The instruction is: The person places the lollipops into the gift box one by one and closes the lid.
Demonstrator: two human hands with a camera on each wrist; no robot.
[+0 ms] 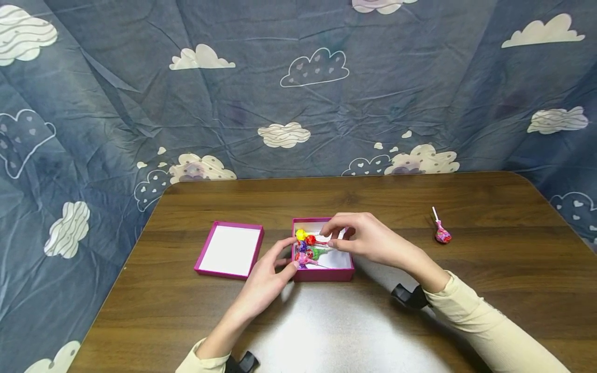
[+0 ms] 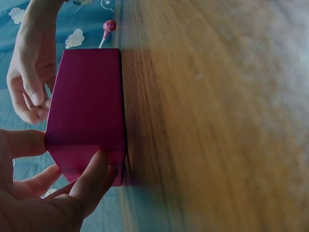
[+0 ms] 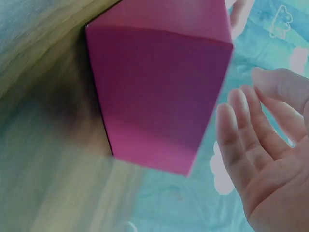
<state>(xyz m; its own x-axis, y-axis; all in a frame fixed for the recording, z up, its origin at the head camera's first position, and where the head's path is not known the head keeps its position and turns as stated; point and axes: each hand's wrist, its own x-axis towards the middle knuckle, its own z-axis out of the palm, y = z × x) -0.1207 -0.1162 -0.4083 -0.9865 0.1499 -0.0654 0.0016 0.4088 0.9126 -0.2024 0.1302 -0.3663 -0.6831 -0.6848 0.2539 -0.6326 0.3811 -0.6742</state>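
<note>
Inside a magenta box (image 1: pixel 324 275) with a white interior lie several wrapped lollipops, among them a yellow one (image 1: pixel 301 234), a red one (image 1: pixel 311 240), a green one (image 1: pixel 316 253) and a pink one (image 1: pixel 303 258). My left hand (image 1: pixel 267 280) rests against the box's left side, its fingers spread along the wall and rim. Over the box's right part is my right hand (image 1: pixel 366 237), thumb and fingertips bent loosely above the lollipop sticks. The right wrist view shows nothing between the right fingers (image 3: pixel 227 123), which are beside the box's magenta wall (image 3: pixel 159 92).
The box's lid (image 1: pixel 228 249), white inside with a magenta rim, lies to the left on the wooden table (image 1: pixel 373 191). A single pink-wrapped lollipop (image 1: pixel 443 235) with a white stick lies at the right. A cloud-patterned blue cloth (image 1: pixel 242 103) hangs behind the table.
</note>
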